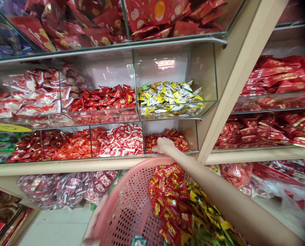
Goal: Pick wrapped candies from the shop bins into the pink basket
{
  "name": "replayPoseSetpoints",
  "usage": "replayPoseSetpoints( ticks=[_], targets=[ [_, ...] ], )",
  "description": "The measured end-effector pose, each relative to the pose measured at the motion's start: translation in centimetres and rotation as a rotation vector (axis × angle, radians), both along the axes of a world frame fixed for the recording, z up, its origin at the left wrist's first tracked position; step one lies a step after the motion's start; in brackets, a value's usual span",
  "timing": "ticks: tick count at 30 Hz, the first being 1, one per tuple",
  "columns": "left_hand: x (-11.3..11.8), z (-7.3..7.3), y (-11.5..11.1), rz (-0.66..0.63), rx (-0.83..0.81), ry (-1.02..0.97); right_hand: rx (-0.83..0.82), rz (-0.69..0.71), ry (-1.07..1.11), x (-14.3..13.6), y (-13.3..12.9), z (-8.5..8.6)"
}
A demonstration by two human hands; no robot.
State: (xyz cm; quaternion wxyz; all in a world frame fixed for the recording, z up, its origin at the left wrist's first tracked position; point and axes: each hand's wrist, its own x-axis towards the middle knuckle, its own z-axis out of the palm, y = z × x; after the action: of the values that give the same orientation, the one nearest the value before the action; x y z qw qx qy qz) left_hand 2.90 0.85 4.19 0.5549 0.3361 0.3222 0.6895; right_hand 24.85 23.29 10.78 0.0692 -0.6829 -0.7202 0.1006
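A pink perforated plastic basket (126, 194) is tilted in front of me, its rim just below the shelf edge. My left hand (94, 223) grips its left side, partly cut off by the frame. Red wrapped candies (171, 194) with yellow lettering lie inside it, beside yellow-and-green wrapped candies (211, 218). My right hand (164, 146) reaches over the basket into a lower clear bin, among dark red wrapped candies (179, 140). Its fingers are curled and closed; whatever they hold is hidden.
Left of that bin are red-and-white candies (123, 140). Yellow-and-white candies (170, 95) fill the bin above, behind a clear front panel. A slanting wooden upright (240, 75) divides the shelves on the right. Bagged candies (72, 189) sit under the wooden ledge (65, 167).
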Motion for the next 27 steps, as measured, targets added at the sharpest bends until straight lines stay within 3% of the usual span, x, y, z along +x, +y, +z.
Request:
replayPoseSetpoints(
  ticks=[10,15,21,27],
  targets=[
    [0.5,0.3,0.0,0.028,0.005,-0.028,0.116,-0.115,0.128,0.8,-0.7,-0.5],
    [0.8,0.6,-0.1,0.027,0.031,-0.026,0.292,-0.167,0.272,1.1,-0.8,-0.4],
    [0.6,0.5,-0.5,0.032,0.016,-0.025,0.537,0.028,0.370,3.7,-3.7,0.5],
    [0.5,0.0,-0.6,0.052,-0.021,-0.053,0.416,0.258,0.280,7.9,-11.0,0.0]
  ],
)
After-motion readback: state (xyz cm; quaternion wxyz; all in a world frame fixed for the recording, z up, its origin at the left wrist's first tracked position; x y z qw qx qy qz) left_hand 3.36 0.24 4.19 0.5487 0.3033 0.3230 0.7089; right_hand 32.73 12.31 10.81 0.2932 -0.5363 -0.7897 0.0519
